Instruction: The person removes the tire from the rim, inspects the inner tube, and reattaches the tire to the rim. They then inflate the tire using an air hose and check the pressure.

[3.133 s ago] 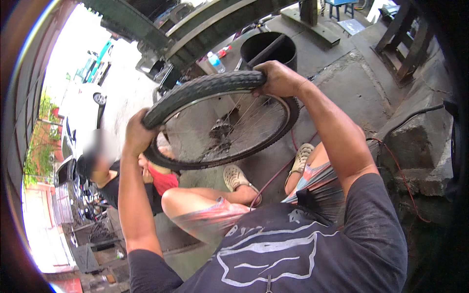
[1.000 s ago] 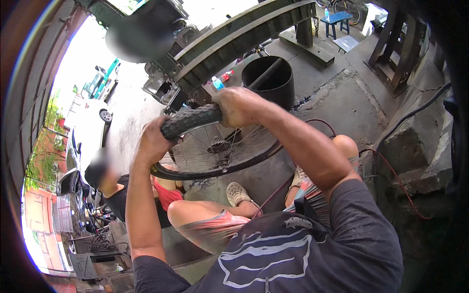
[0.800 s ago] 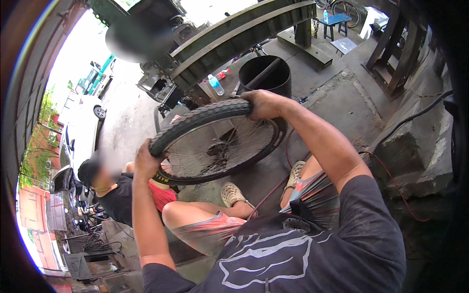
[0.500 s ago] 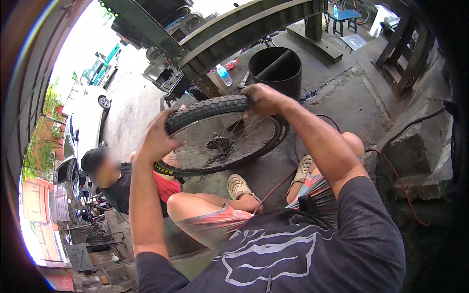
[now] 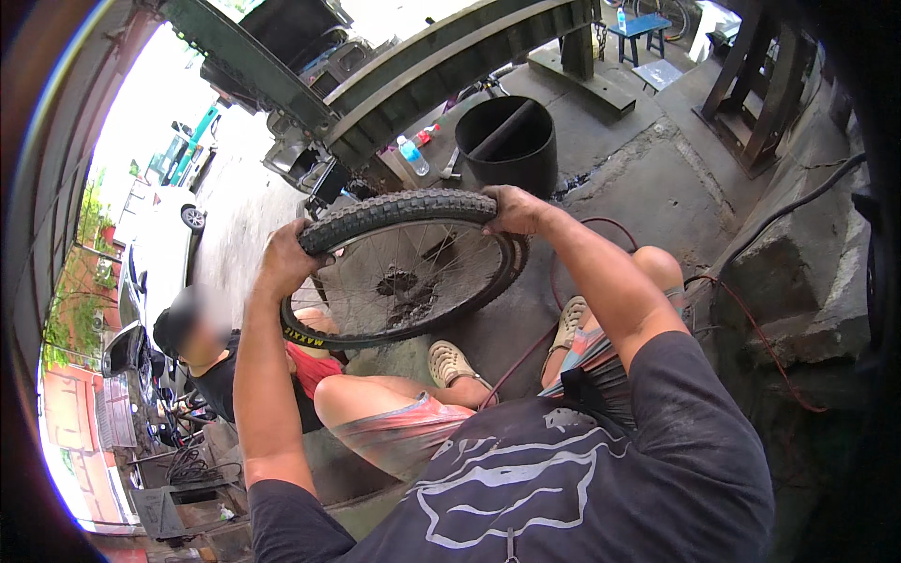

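Gripped firmly at the tyre [image 5: 404, 205] with both hands: curled closed around it by the left hand [image 5: 289, 258] between nine and ten on the wheel's own dial, and clasped between one and two by the right hand [image 5: 511, 211], with fingers over the tread and thumb tucked toward the spokes. Holding the bicycle wheel [image 5: 398, 281] tilted ahead of the shins, a little toward nine from mid-view. Unable to tell whether resting on the floor at its lower edge. Marked in yellow on the sidewall, between seven and eight.

Farther out, from mid-view: at six, close under the tyre, a beige clog [image 5: 455, 363]; at five, a dark red hose [image 5: 514, 369]; at eight, near the left forearm, a seated co-worker [image 5: 216, 380] in black. Between twelve and one, past the wheel, a black bucket [image 5: 526, 174]; between eleven and twelve, a bottle [image 5: 413, 155]; at twelve, farther, a metal beam [image 5: 441, 66]; at one, a blue stool [image 5: 638, 28].
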### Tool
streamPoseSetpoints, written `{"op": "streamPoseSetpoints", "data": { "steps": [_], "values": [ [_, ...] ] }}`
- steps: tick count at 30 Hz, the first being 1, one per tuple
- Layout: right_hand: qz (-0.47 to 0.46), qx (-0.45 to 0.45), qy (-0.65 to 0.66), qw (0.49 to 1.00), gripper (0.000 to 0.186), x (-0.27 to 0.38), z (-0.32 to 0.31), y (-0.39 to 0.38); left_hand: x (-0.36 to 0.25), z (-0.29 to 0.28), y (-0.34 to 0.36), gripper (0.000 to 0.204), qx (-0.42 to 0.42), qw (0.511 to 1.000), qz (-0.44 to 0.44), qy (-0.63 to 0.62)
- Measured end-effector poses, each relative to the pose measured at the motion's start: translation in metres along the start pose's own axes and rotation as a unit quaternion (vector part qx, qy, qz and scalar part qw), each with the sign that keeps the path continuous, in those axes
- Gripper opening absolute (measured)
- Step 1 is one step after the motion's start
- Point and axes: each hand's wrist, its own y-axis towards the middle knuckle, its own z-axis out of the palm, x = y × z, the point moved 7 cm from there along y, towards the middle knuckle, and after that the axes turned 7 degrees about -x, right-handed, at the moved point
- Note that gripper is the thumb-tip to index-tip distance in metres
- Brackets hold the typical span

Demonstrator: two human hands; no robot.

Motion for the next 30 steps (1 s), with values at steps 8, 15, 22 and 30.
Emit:
{"op": "streamPoseSetpoints", "data": {
  "steps": [8, 15, 22, 30],
  "values": [
    [-0.198, 0.032, -0.093, 0.975, 0.027, 0.158, -0.023, 0.013, 0.026, -0.039, -0.054, 0.089, -0.019, 0.978, 0.005, -0.208],
    [-0.251, 0.112, -0.203, 0.94, 0.063, 0.176, -0.001, 0.017, -0.035, 0.01, -0.029, 0.055, -0.065, 0.991, 0.027, -0.111],
    [-0.077, 0.02, -0.021, 0.997, 0.042, 0.037, -0.029, 0.019, 0.02, 0.014, -0.012, 0.058, -0.053, 0.994, 0.012, -0.097],
    [-0.117, 0.022, -0.1, 0.988, 0.057, 0.053, -0.011, 0.022, 0.063, 0.012, -0.014, 0.053, -0.042, 0.993, -0.018, -0.11]
  ]
}}
